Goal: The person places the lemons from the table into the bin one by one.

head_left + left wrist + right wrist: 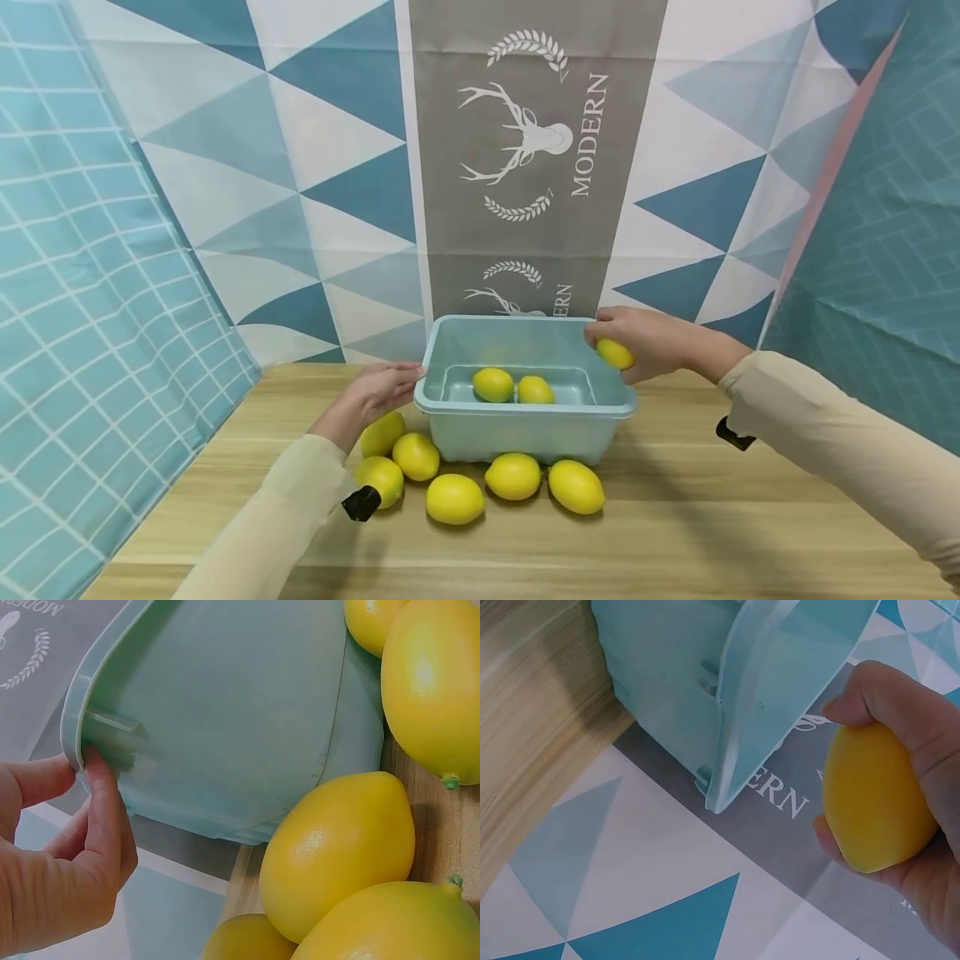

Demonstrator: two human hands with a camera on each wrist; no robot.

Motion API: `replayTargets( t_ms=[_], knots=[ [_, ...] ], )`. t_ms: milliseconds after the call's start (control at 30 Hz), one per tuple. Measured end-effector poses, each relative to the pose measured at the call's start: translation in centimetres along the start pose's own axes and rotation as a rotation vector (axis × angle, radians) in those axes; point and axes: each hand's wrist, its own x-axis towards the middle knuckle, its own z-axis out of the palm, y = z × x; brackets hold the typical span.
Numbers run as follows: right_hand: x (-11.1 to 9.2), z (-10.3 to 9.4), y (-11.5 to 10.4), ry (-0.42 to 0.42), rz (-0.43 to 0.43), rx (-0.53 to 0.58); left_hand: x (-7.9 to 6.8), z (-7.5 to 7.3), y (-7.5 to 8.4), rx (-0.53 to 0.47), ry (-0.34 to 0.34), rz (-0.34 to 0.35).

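A light blue-green plastic bin (525, 431) stands on the wooden table, with two yellow lemons, one on the left (492, 385) and one on the right (536, 390), lying on its floor. My left hand (378, 390) pinches the bin's left rim between thumb and fingers, as the left wrist view shows close up. Over the bin's right end, my right hand (645, 340) grips another lemon (877, 796), thumb on one side and fingers curled round the other. That lemon is above rim height.
Several lemons lie on the table (712, 533) in front of the bin, among them a front one (455, 499) and a right one (576, 487). More are bunched near the left forearm. A patterned cloth (352, 167) hangs close behind the bin.
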Motion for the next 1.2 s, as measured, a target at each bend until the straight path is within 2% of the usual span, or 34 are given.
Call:
replayTargets(
  t_ms=[500, 933, 1200],
  knots=[
    [1.7, 0.4, -0.5, -0.018, 0.01, 0.017, -0.1, -0.2, -0.3, 0.015, 0.027, -0.021],
    [3.9, -0.8, -0.9, 0.002, -0.028, -0.006, -0.2, -0.3, 0.0, 0.011, 0.001, -0.009],
    [4.7, -0.7, -0.6, 0.008, -0.04, 0.03, -0.2, -0.2, 0.0, -0.001, 0.021, -0.021]
  ],
)
